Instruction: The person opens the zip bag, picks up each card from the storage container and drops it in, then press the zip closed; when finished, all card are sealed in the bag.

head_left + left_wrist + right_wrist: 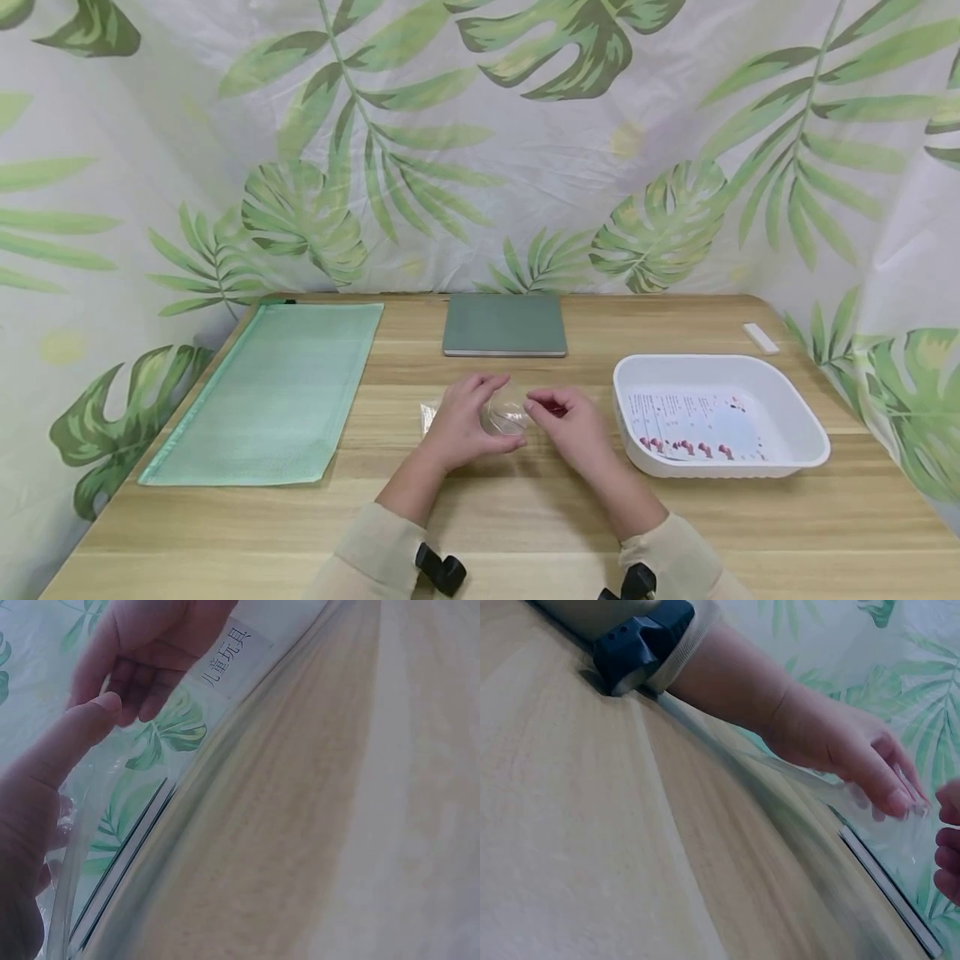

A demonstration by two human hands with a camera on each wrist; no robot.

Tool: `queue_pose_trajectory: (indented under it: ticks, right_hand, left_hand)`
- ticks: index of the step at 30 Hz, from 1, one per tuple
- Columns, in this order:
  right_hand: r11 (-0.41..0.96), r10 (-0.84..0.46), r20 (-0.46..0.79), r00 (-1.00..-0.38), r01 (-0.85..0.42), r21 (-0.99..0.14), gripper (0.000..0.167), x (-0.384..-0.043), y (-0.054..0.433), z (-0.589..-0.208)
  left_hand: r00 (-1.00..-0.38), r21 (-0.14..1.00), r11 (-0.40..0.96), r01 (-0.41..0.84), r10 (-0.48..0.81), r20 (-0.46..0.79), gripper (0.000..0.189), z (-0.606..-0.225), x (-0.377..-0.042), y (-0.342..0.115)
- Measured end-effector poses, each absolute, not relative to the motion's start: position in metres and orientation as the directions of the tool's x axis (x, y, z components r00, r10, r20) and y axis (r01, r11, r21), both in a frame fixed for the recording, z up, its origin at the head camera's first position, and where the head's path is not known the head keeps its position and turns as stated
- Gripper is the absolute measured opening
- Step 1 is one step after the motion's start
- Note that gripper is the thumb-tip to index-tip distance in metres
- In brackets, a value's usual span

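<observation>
clear, shiny plastic [506, 414], rounded in outline, its exact form hard to make out, held in the left hand [463, 421] in front of the green notebook [505, 325]; a small red piece [557, 411], mostly hidden, pinched in the right hand [576, 433], in front of the notebook's right end.

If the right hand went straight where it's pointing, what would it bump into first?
For the right hand, probably the clear plastic at its fingertips, then the left hand. Exact depth is hard to tell.
</observation>
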State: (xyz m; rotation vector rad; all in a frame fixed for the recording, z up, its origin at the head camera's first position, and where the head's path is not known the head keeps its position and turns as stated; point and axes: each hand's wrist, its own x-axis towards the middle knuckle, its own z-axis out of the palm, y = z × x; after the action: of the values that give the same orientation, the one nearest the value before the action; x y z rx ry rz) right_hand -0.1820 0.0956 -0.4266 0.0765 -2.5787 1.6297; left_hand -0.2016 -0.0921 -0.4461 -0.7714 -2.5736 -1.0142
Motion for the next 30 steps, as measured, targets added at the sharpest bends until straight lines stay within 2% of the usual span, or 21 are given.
queue_pose_trajectory:
  ticks: [5, 9, 12, 19, 25, 30]
  right_hand:
    - [0.503, -0.110, 0.170, -0.979, -0.202, -0.840, 0.014, -0.172, 0.089, -0.423]
    - [0.518, -0.129, 0.189, -0.973, -0.229, -0.824, 0.007, -0.168, 0.086, -0.423]
    - [0.481, -0.109, 0.184, -0.977, -0.214, -0.850, 0.005, -0.167, 0.085, -0.423]
    - [0.277, -0.038, 0.150, -0.988, -0.155, -0.948, 0.008, -0.167, 0.086, -0.425]
    - [0.272, -0.038, 0.165, -0.986, -0.169, -0.947, 0.009, -0.169, 0.089, -0.426]
    - [0.304, -0.056, 0.151, -0.987, -0.160, -0.939, 0.017, -0.171, 0.096, -0.417]
  left_hand:
    - [-0.807, 0.526, 0.614, 0.588, 0.401, 0.433, 0.085, -0.446, -0.202, -0.090]
    - [-0.808, 0.532, 0.610, 0.587, 0.404, 0.429, 0.085, -0.446, -0.201, -0.088]
    - [-0.824, 0.554, 0.611, 0.566, 0.394, 0.407, 0.086, -0.446, -0.200, -0.088]
    - [-0.857, 0.607, 0.605, 0.515, 0.366, 0.361, 0.086, -0.447, -0.201, -0.088]
    - [-0.847, 0.604, 0.594, 0.532, 0.384, 0.368, 0.080, -0.447, -0.202, -0.090]
    - [-0.844, 0.602, 0.592, 0.536, 0.375, 0.383, 0.079, -0.447, -0.203, -0.092]
